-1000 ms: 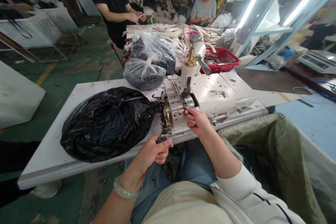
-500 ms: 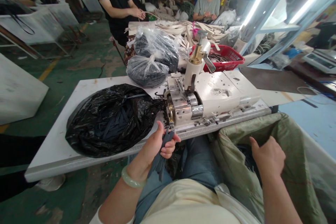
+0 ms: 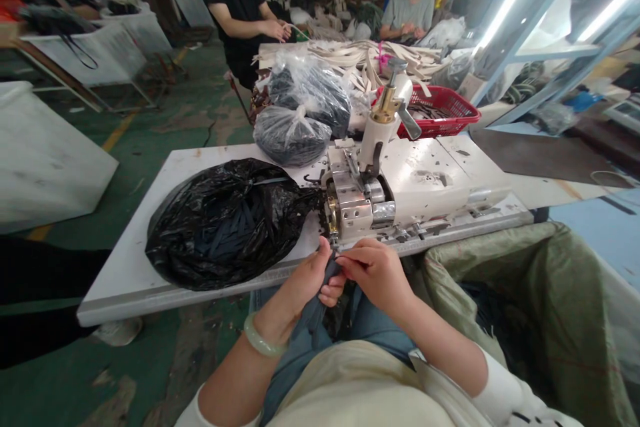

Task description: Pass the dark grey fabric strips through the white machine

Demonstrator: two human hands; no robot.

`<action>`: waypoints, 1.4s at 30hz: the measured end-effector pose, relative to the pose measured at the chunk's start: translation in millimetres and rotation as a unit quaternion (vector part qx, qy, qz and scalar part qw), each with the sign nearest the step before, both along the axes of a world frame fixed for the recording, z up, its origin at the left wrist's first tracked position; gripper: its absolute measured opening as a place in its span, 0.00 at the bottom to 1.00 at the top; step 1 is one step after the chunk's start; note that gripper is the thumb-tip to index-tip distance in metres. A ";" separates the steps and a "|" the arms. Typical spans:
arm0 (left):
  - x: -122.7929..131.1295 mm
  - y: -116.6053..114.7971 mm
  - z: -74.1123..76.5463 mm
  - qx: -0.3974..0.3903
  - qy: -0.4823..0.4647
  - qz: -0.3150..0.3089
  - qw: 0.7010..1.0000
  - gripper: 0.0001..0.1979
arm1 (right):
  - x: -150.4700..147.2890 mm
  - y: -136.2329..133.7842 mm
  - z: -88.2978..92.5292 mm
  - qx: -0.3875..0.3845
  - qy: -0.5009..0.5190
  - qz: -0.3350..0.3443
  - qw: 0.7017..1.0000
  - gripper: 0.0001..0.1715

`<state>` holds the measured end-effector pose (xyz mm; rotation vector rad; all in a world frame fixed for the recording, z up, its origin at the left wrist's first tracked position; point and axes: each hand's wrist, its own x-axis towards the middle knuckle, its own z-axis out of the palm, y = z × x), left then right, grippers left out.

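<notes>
My left hand (image 3: pixel 309 280) is closed round a bundle of dark strips (image 3: pixel 320 303) that hangs down over my lap. My right hand (image 3: pixel 376 269) meets it from the right, its fingers pinching the top of the same bundle just below the front of the white machine (image 3: pixel 410 190). Both hands sit at the near edge of the white table (image 3: pixel 125 283). An open black bag of dark strips (image 3: pixel 227 223) lies on the table left of the machine.
Two clear bags of dark strips (image 3: pixel 300 113) and a red basket (image 3: pixel 440 107) stand behind the machine. A green sack (image 3: pixel 540 293) gapes open at my right. Two people work at a table of pale strips (image 3: pixel 360 57) further back.
My right hand left the machine, swung out over the green sack, then came back to the bundle in my left hand. The left hand rose slightly toward the table edge.
</notes>
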<state>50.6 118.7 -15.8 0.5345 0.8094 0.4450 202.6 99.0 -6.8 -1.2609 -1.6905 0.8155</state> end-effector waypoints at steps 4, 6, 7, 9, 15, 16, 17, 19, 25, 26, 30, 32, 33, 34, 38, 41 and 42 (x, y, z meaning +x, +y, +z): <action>-8.7 6.5 1.7 0.031 -0.022 -0.021 0.999 0.24 | 14.1 6.5 0.3 -0.004 0.006 -0.104 0.995 0.10; -14.7 10.2 3.8 0.044 -0.031 -0.021 0.998 0.20 | 23.2 11.1 -0.5 -0.077 0.075 -0.145 0.984 0.14; -17.6 11.8 4.8 0.052 -0.030 -0.014 0.998 0.19 | 27.2 13.2 -1.7 -0.115 0.127 -0.153 0.973 0.16; -22.1 14.4 6.3 0.072 -0.022 0.012 0.997 0.18 | 32.4 16.1 -5.8 -0.166 0.239 -0.158 0.944 0.19; -20.1 15.1 6.1 0.131 0.047 0.135 0.981 0.19 | 32.7 11.7 -18.9 -0.212 0.383 -0.142 0.888 0.20; -19.0 14.7 6.0 0.142 0.058 0.162 0.975 0.19 | 33.8 9.7 -19.5 -0.228 0.383 -0.116 0.888 0.20; -18.1 14.4 6.3 0.150 0.065 0.185 0.969 0.19 | 35.7 7.7 -19.6 -0.254 0.375 -0.074 0.888 0.19; -16.8 13.8 8.0 0.156 0.071 0.212 0.962 0.19 | 40.5 4.6 -19.1 -0.331 0.338 0.046 0.880 0.17; -11.6 12.1 15.2 0.171 0.087 0.205 0.960 0.19 | 36.0 7.0 -18.6 -0.412 0.262 0.289 0.823 0.17; -10.6 11.9 15.1 0.176 0.094 0.199 0.959 0.19 | 31.3 8.1 -19.2 -0.397 0.268 0.296 0.826 0.19; -9.5 12.5 10.9 0.199 0.119 0.166 0.958 0.19 | 10.7 11.0 -24.1 -0.371 0.303 0.252 0.841 0.22; -11.6 13.6 9.1 0.194 0.122 0.166 0.959 0.19 | 4.7 14.2 -26.8 -0.366 0.322 0.204 0.849 0.23; -13.2 14.2 8.8 0.187 0.120 0.170 0.960 0.19 | 3.8 17.1 -27.6 -0.352 0.333 0.166 0.859 0.23; -15.0 14.7 8.9 0.180 0.116 0.175 0.961 0.19 | 4.3 21.0 -28.0 -0.331 0.344 0.116 0.871 0.22; -21.1 15.6 10.7 0.157 0.099 0.190 0.964 0.21 | 16.5 43.8 -24.5 -0.250 0.378 -0.067 0.889 0.21; -22.3 15.5 10.2 0.150 0.093 0.192 0.965 0.21 | 26.2 59.9 -19.9 -0.232 0.390 -0.113 0.884 0.22; -22.2 15.4 9.4 0.149 0.093 0.191 0.966 0.21 | 28.2 63.9 -18.6 -0.231 0.391 -0.120 0.883 0.22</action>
